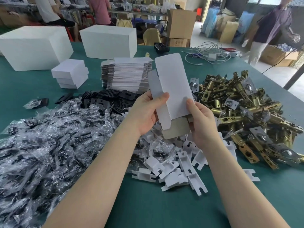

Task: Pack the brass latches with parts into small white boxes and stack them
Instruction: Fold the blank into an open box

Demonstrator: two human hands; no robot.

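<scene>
Between the two hands, above the middle of the counter (148,208), a flat white box blank (172,86) stands nearly upright, not yet folded into shape. The left hand (144,114) makes its grip on the blank's left edge, thumb pressed on the white face and fingers curled behind. The right hand (201,122) pinches the lower right edge, thumb on the front, fingers wrapped behind near the grey inner flap (175,129) that hangs open at the bottom.

Just below the grip lies a scatter of white plastic inserts (177,170) on the green surface. Left of the grip spreads a wide heap of clear bags with black parts (49,140), and beyond it, close behind the left hand, a pile of black plates (105,100). Right of the grip sits the heap of brass latches (243,112), tangled together, some with silvery plates among them.

Behind the grip stands a thick stack of flat box blanks (126,74). Further left of that, three small white boxes (69,74) are stacked on one another. Beyond them rest two large white cartons (35,46), well apart from the hands. Far right behind the grip, a tangle of white cables (209,53) lies on the counter's edge, and people stand in the background.
</scene>
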